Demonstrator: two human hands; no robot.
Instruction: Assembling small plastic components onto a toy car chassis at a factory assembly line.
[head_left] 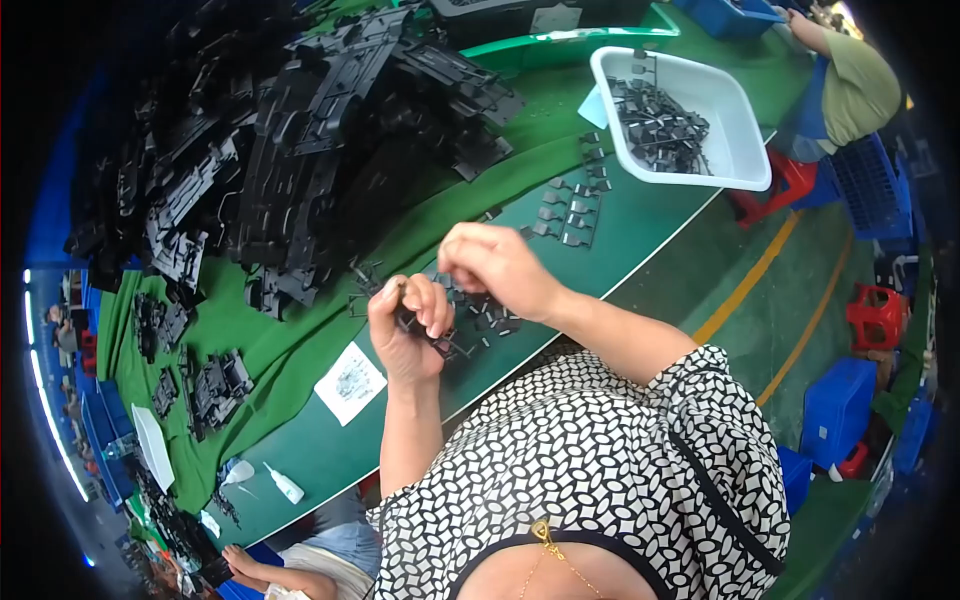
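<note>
My left hand (405, 345) is closed around a small black plastic part (458, 350) with thin prongs, above the table's front edge. Just right of it, my right hand (505, 275) has its fingers curled together; whatever lies between them is hidden. Small loose black plastic pieces (497, 320) lie on the table under and beside both hands. Farther right, flat black clips joined in rows (575, 215) rest on the green table top. A white sheet with a printed drawing (350, 384) lies left of my left hand.
A large heap of black plastic panels (300, 150) covers the back left on green cloth. At the back right stands a white tub (745, 130) holding black clips. A small white bottle (284, 484) lies front left. People sit at both ends; red stools (877, 316) stand at right.
</note>
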